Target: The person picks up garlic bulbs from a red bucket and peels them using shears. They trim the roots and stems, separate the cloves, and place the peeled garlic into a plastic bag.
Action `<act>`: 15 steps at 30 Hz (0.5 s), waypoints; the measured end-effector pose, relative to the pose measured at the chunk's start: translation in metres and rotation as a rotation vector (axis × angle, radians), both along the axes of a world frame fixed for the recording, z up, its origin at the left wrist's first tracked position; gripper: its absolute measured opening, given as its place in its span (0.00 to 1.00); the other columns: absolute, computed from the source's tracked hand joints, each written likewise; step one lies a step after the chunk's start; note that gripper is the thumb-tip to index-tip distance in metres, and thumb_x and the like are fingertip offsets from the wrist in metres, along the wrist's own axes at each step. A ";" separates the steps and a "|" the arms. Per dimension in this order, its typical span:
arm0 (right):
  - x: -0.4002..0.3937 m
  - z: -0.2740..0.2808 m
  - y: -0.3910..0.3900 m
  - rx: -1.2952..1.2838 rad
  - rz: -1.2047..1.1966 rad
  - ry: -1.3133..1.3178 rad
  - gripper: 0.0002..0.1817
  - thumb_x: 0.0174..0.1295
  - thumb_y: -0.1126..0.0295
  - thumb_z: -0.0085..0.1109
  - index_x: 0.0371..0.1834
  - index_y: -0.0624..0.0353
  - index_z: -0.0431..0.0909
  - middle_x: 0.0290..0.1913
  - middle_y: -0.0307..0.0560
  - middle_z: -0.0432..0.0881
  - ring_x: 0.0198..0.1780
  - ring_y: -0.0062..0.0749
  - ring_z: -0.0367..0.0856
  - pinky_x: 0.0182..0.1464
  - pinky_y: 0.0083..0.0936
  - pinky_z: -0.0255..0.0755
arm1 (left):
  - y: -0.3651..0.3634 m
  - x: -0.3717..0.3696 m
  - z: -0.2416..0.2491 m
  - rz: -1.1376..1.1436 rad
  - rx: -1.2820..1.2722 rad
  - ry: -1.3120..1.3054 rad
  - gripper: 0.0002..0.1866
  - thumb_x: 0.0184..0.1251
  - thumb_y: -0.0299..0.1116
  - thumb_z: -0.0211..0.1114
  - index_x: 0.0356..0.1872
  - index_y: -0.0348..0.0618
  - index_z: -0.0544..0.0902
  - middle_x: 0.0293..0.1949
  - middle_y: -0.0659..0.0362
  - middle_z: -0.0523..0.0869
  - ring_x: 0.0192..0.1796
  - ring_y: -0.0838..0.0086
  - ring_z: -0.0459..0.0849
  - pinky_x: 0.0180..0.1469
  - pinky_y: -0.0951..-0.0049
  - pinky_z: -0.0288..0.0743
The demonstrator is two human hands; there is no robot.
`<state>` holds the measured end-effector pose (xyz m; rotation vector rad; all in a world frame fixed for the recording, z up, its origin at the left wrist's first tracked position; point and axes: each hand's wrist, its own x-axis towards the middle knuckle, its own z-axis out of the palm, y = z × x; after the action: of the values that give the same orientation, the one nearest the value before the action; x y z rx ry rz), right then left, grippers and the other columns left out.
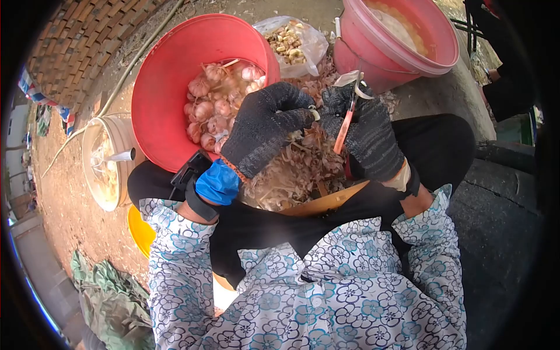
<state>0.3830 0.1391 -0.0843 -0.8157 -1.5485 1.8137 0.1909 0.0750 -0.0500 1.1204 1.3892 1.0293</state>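
Observation:
My left hand [265, 125], in a dark grey knitted glove, pinches a small pale garlic piece [314, 112] between thumb and fingers. Close on its right, my right hand [367, 131], gloved alike, is closed around a small knife with an orange-red handle [345, 129]; the blade points up. A whitish strip of peel [348, 79] lies at the fingertips by the blade. Below both hands is a heap of garlic skins [297, 172] in a container on my lap. A red bucket [160, 76] holding garlic bulbs [217, 108] in water stands on the left.
A plastic bag of garlic cloves [286, 44] lies beyond my hands. A pink bucket [373, 61] stands at the upper right. On the left are a white bucket [121, 157] and a green cloth [111, 300]. Part of another person [504, 87] shows at the right edge.

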 end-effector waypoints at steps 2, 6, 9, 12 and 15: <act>0.003 -0.001 0.002 -0.168 0.000 0.126 0.13 0.56 0.78 0.51 0.46 0.62 0.69 0.35 0.44 0.76 0.39 0.27 0.76 0.36 0.18 0.71 | 0.000 -0.001 0.003 -0.020 -0.043 -0.099 0.09 0.56 0.25 0.62 0.38 0.36 0.80 0.32 0.61 0.82 0.33 0.82 0.78 0.36 0.81 0.73; 0.001 0.000 0.005 -0.105 0.006 0.106 0.12 0.59 0.77 0.51 0.46 0.60 0.68 0.33 0.42 0.74 0.34 0.22 0.75 0.32 0.17 0.72 | -0.001 0.000 0.006 -0.040 -0.025 -0.168 0.09 0.56 0.26 0.62 0.38 0.35 0.81 0.32 0.62 0.83 0.32 0.82 0.79 0.34 0.83 0.73; -0.004 -0.011 0.006 -0.146 -0.117 0.193 0.11 0.59 0.78 0.50 0.46 0.60 0.68 0.34 0.41 0.74 0.32 0.21 0.75 0.30 0.18 0.73 | 0.000 0.003 0.005 0.009 -0.100 -0.224 0.11 0.56 0.26 0.61 0.41 0.36 0.80 0.33 0.62 0.83 0.32 0.82 0.79 0.35 0.83 0.73; -0.004 0.005 0.007 -0.072 -0.092 0.128 0.12 0.58 0.80 0.49 0.46 0.60 0.68 0.36 0.42 0.74 0.34 0.21 0.74 0.33 0.18 0.73 | -0.001 0.007 0.000 0.035 -0.095 -0.184 0.14 0.57 0.26 0.61 0.45 0.36 0.79 0.35 0.61 0.83 0.34 0.82 0.79 0.37 0.81 0.74; -0.007 0.010 0.002 0.042 -0.062 0.015 0.15 0.55 0.83 0.48 0.46 0.61 0.69 0.38 0.43 0.75 0.38 0.21 0.74 0.40 0.18 0.71 | -0.002 0.012 -0.016 0.021 0.071 0.027 0.16 0.58 0.27 0.61 0.49 0.36 0.77 0.38 0.59 0.83 0.38 0.80 0.79 0.41 0.80 0.74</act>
<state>0.3760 0.1411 -0.0744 -0.8192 -1.5296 1.7343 0.2032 0.0727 -0.0662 1.1777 1.3975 1.0896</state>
